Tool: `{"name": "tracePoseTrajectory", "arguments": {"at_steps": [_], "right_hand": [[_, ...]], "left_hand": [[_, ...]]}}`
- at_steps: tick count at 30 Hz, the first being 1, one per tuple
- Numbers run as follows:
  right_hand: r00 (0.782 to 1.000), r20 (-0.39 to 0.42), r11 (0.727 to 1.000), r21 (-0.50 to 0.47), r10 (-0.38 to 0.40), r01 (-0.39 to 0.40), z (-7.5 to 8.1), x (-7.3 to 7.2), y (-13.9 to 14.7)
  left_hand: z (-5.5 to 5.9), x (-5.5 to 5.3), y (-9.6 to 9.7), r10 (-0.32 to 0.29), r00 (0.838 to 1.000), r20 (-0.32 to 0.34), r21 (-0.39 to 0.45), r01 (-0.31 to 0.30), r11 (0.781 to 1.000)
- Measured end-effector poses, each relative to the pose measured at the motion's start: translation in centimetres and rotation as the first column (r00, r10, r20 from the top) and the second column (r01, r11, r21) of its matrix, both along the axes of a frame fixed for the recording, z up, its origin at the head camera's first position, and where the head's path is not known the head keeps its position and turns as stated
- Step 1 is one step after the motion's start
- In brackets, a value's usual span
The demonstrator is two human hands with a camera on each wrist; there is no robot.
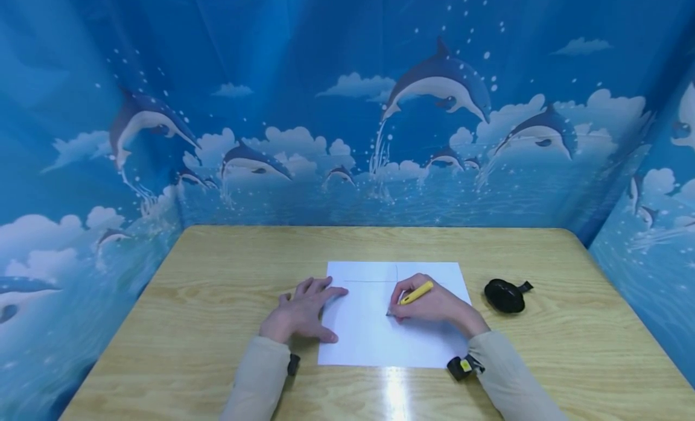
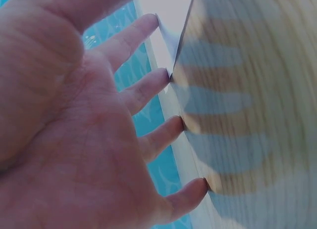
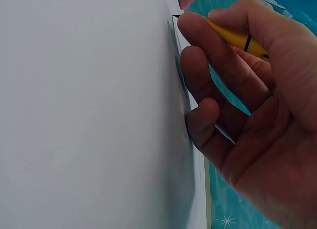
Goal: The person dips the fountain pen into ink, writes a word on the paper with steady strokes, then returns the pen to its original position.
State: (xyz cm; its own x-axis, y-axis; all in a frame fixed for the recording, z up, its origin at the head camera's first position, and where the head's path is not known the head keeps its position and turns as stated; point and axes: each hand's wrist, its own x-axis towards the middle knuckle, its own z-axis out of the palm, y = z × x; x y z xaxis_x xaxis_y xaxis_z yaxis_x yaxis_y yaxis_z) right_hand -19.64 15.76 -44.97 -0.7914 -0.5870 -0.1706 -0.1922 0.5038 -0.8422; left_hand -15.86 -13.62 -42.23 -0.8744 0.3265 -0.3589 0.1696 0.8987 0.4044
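Yellow pen (image 1: 417, 292) is partly hidden by the right grip (image 1: 429, 306) pinching it, while the left grip (image 1: 302, 311) lies spread, empty.

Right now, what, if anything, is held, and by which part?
The right hand pinches the yellow pen near its writing end; the left hand holds nothing.

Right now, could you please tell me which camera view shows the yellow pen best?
The head view: the yellow pen shows both tip and rear end, though the right hand hides part between. The right wrist view shows only a yellow stretch, close up; the left wrist view shows none of it.
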Motion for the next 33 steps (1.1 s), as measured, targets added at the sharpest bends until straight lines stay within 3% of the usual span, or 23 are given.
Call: {"name": "tracePoseTrajectory", "arguments": {"at_steps": [33], "right_hand": [[0.991,0.031,0.992,-0.014,0.127,-0.127,0.3,1.3,-2.2]], "left_hand": [[0.0,-0.1,0.2,0.009,1.0,-0.008,-0.03,-0.01,1.0]]}}
